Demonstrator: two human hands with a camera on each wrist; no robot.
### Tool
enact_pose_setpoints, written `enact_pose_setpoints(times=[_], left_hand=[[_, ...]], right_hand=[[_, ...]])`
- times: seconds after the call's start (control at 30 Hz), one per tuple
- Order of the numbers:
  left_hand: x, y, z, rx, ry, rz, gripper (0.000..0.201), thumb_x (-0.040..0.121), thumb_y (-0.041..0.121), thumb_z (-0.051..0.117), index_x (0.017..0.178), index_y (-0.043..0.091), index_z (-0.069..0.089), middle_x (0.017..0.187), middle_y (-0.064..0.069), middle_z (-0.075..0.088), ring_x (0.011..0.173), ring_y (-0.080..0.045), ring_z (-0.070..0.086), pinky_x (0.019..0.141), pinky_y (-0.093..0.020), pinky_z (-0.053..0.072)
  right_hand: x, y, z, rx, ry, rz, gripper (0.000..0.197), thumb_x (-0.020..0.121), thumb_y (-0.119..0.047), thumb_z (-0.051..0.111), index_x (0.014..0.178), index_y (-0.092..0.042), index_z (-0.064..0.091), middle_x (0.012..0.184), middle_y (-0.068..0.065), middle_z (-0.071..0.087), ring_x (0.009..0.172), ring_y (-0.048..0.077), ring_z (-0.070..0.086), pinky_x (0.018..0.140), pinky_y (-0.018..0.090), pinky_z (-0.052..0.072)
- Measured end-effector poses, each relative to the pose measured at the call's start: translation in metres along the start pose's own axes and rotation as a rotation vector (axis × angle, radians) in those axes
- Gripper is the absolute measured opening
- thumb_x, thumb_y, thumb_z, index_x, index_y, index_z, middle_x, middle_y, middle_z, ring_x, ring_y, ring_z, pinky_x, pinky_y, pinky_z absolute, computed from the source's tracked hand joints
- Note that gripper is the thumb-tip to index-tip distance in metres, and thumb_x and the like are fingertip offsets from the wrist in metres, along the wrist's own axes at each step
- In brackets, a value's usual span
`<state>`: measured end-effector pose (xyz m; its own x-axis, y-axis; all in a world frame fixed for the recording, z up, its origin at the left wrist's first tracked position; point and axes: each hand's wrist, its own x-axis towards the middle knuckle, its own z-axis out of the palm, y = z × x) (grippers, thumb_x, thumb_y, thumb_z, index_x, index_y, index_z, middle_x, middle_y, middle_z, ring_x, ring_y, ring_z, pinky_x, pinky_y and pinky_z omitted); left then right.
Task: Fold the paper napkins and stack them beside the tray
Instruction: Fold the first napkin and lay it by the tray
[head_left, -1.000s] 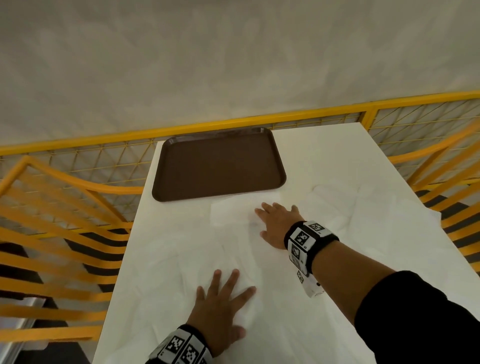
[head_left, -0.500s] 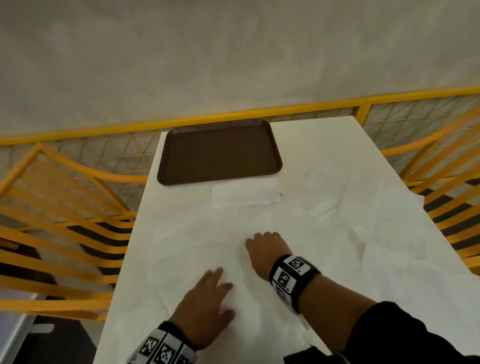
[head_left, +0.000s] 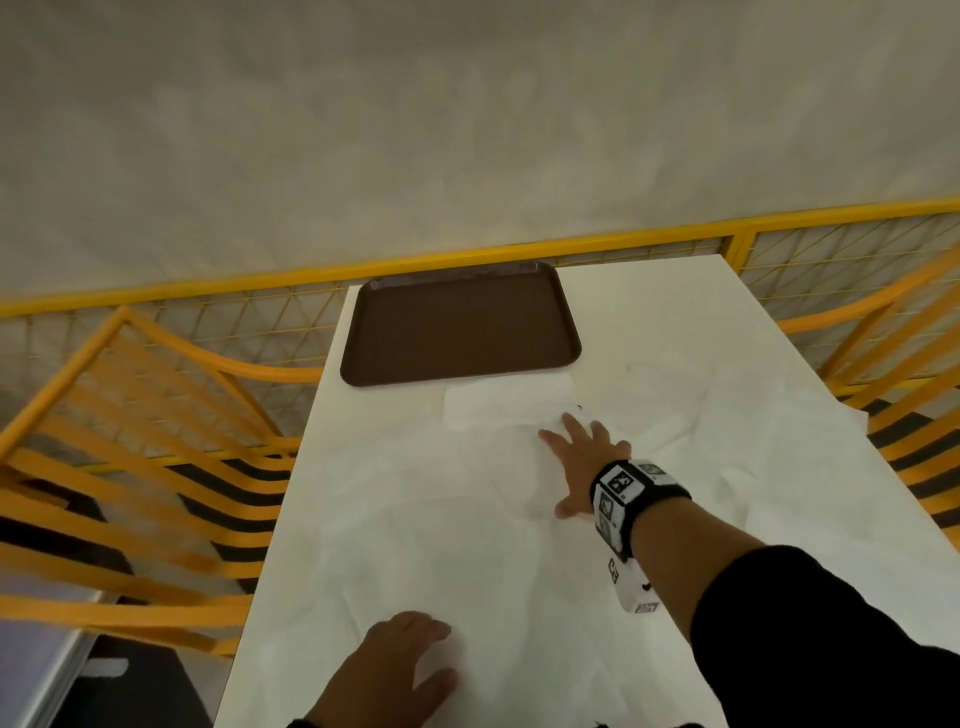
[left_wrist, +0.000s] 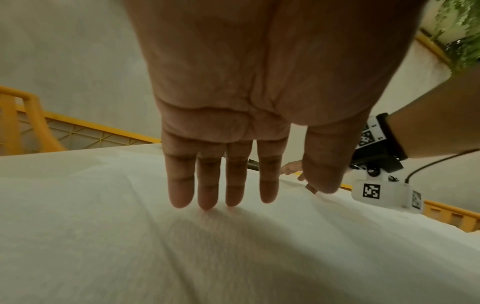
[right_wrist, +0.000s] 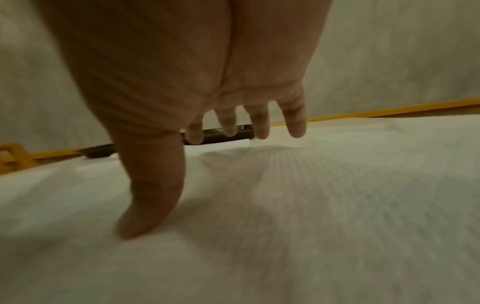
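A brown tray (head_left: 462, 325) lies at the far left of the white table. A folded white napkin (head_left: 506, 402) sits just in front of it. A large white napkin (head_left: 467, 519) is spread flat across the table's middle. My right hand (head_left: 576, 462) lies flat on it with straight, spread fingers, close behind the folded napkin. My left hand (head_left: 395, 670) presses flat on the near part of the same sheet. In the left wrist view its fingers (left_wrist: 207, 185) are straight on the paper. In the right wrist view the thumb (right_wrist: 148, 195) touches the sheet and the tray (right_wrist: 215, 136) shows beyond.
More unfolded white napkins (head_left: 769, 441) lie crumpled over the right side of the table. Yellow railings (head_left: 156, 415) run along the left, far and right edges. A pale wall stands behind.
My right hand has slid forward from the near middle toward the folded napkin and spread its fingers. My left hand has drawn back toward me and stayed flat on the sheet.
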<state>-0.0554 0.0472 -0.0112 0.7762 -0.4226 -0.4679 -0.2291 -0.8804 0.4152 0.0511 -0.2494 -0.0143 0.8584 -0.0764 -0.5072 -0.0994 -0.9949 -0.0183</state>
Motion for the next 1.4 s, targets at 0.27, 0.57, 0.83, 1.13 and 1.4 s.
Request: enact_pose_setpoints(times=[0.27,0.57,0.83,1.13,1.4], left_hand=[[-0.007,-0.019,0.022,-0.081,0.079,0.041,0.043,0.091,0.069,0.010,0.092,0.051,0.049,0.079,0.030,0.063,0.066,0.017,0.057,0.070,0.008,0.032],[0.007,-0.024,-0.006,-0.048,0.094,0.007,0.074,0.029,0.103,0.006,0.092,0.076,0.034,0.125,0.040,0.021,0.124,0.012,0.026,0.097,-0.005,0.022],[0.017,0.054,-0.088,-0.536,0.227,0.245,0.081,0.061,0.078,0.063,0.131,0.057,0.030,0.132,0.039,0.038,0.123,0.009,0.043,0.099,-0.018,0.037],[0.028,0.110,-0.129,-1.056,0.398,0.166,0.019,0.079,0.030,0.075,0.096,0.022,0.073,0.094,-0.003,0.076,0.092,-0.027,0.071,0.087,-0.049,0.055],[0.024,0.097,-0.145,-1.427,0.240,0.205,0.043,0.082,0.017,0.061,0.123,0.008,0.061,0.116,-0.011,0.070,0.106,-0.027,0.067,0.087,-0.038,0.057]], right_hand=[[0.034,-0.013,-0.015,-0.345,-0.008,-0.280,0.112,0.049,-0.045,0.090,0.141,-0.034,0.027,0.141,0.003,0.041,0.138,0.031,0.022,0.112,0.066,0.003],[-0.011,0.001,-0.053,-0.099,0.103,-0.260,0.057,0.085,-0.052,0.062,0.136,-0.029,0.048,0.141,-0.002,0.044,0.139,0.021,0.023,0.117,0.054,0.009],[-0.097,0.005,-0.127,0.261,0.404,-0.417,0.022,0.092,-0.037,0.059,0.101,-0.018,0.066,0.090,-0.005,0.065,0.090,0.018,0.058,0.082,0.031,0.043],[-0.135,-0.002,-0.145,0.629,0.651,-0.444,0.034,0.082,-0.042,0.072,0.112,-0.030,0.062,0.093,-0.021,0.063,0.086,-0.001,0.058,0.078,0.015,0.043],[-0.126,0.025,-0.070,1.623,0.107,-0.396,0.071,0.060,-0.053,0.085,0.112,-0.009,0.065,0.112,0.010,0.070,0.102,0.029,0.067,0.089,0.040,0.054]])
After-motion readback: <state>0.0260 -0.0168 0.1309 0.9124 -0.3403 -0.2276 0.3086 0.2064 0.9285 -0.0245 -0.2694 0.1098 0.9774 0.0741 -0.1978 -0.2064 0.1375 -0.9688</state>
